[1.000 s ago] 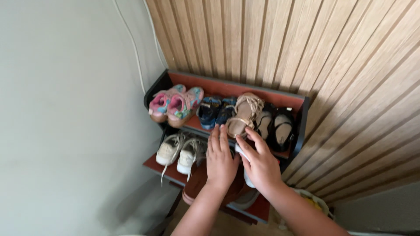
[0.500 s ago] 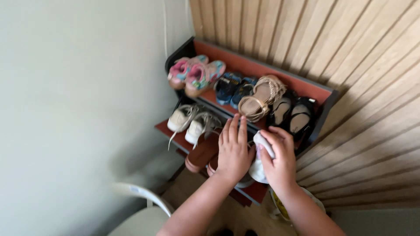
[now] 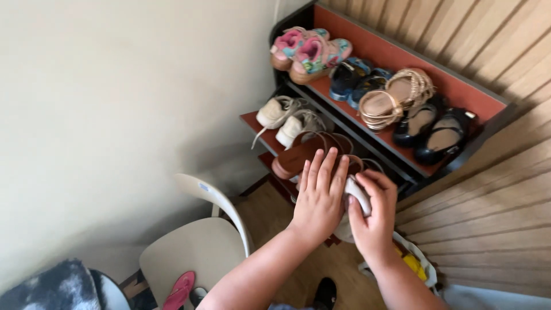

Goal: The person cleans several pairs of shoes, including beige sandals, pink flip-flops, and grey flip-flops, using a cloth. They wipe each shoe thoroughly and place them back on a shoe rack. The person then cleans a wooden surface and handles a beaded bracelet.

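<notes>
Seemingly, right hand [image 3: 373, 215] grips a white shoe [image 3: 357, 194]; left hand [image 3: 318, 198] lies flat, rack edge [image 3: 344, 133] close.

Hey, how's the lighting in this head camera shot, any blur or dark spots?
Head view: soft daylight brightens the wall; the lower shelf of the shoe rack lies in shadow; the hands, left hand and right hand, look slightly soft; wide-angle lens bends the wooden panelling.

A small bluish sticker [image 3: 204, 187] sits on the pale chair back [image 3: 215, 198]. A white plastic bag [image 3: 410, 261] with yellow inside lies on the floor by the wooden wall.
</notes>
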